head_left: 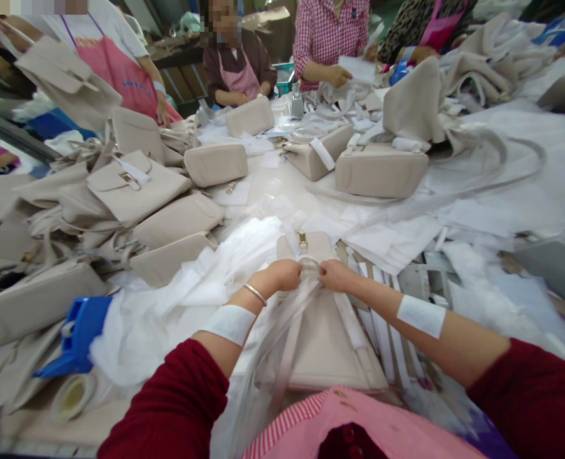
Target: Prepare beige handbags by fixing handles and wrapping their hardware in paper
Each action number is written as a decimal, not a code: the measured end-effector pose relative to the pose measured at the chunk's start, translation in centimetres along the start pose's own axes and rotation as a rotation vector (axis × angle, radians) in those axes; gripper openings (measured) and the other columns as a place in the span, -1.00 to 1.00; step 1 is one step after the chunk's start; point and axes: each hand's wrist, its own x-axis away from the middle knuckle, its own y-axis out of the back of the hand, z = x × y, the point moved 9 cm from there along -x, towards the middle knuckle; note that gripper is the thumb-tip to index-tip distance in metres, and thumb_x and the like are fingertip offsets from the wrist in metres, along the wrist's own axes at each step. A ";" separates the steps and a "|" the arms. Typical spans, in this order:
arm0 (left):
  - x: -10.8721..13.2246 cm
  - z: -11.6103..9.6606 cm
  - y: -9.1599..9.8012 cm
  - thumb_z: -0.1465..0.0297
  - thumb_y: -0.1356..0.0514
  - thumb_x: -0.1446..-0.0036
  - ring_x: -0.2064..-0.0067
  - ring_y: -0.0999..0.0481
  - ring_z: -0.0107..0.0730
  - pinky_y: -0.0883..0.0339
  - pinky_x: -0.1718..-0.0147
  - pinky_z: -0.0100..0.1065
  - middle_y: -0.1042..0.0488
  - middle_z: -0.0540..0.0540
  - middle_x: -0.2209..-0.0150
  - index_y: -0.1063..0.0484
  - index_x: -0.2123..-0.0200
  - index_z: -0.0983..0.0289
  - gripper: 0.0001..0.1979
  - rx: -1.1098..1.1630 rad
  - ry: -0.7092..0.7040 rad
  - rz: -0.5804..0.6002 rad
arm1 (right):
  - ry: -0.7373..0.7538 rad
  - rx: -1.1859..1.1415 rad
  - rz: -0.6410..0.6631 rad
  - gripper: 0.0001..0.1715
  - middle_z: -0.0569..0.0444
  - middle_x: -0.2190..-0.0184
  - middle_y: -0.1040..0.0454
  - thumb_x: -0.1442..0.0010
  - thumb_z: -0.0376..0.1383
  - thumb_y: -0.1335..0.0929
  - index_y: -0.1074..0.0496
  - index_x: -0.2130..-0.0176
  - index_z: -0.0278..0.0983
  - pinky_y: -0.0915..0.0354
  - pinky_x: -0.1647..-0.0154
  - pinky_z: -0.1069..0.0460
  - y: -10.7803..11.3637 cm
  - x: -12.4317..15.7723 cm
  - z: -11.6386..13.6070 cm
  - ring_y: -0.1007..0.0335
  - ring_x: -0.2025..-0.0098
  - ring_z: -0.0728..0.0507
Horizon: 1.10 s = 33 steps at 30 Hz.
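A beige backpack [327, 347] lies in front of me, its flap and gold clasp [302, 240] pointing away. My left hand [288, 275] is closed at the left end of the small loop handle [309, 260] at its top. Opposite it, my right hand [338, 276] pinches the right end of that loop. Between and below my hands, straps in see-through wrapping [289, 338] trail down over the left side of the bag. One shoulder strap [351, 315] has a white wrap around it. My fingertips are partly hidden.
Beige bags [162, 191] are piled on the left; more stand across the table, including one bag [381, 171]. White tissue [167, 312], a blue tape dispenser [79, 335] and a tape roll [73, 396] lie left. White strips [382, 325] lie right. Several people work opposite.
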 end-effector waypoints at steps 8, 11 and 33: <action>2.2 1.9 -1.0 0.54 -0.17 0.13 0.28 -0.54 -0.16 -0.36 0.23 -0.28 -0.59 0.24 0.33 -0.57 0.47 0.31 -0.83 0.048 0.082 -0.028 | -0.021 0.040 -0.042 -0.78 -0.16 0.30 -0.56 -0.04 -0.43 -0.29 -0.51 0.32 -0.32 -0.19 0.37 0.03 0.1 1.9 0.6 -0.48 0.25 -0.24; 3.2 2.7 -0.6 0.51 -0.16 0.09 0.31 -0.51 -0.27 -0.34 0.27 -0.36 -0.59 0.17 0.36 -0.58 0.45 0.31 -0.83 0.128 0.106 -0.079 | 0.003 0.019 -0.032 -0.80 -0.11 0.34 -0.56 -0.03 -0.43 -0.29 -0.50 0.36 -0.32 -0.17 0.38 0.05 -0.1 1.4 0.1 -0.47 0.28 -0.20; 2.0 -0.7 1.5 0.37 -0.02 -0.24 0.17 -0.55 -0.18 -0.37 0.17 -0.27 -0.58 0.18 0.24 -0.48 0.18 0.25 -0.75 -0.151 -0.081 -0.146 | 0.095 -0.058 -0.074 -0.84 0.02 0.48 -0.52 0.03 -0.42 -0.30 -0.49 0.44 -0.31 -0.06 0.45 0.08 0.2 -0.1 -0.4 -0.36 0.41 -0.09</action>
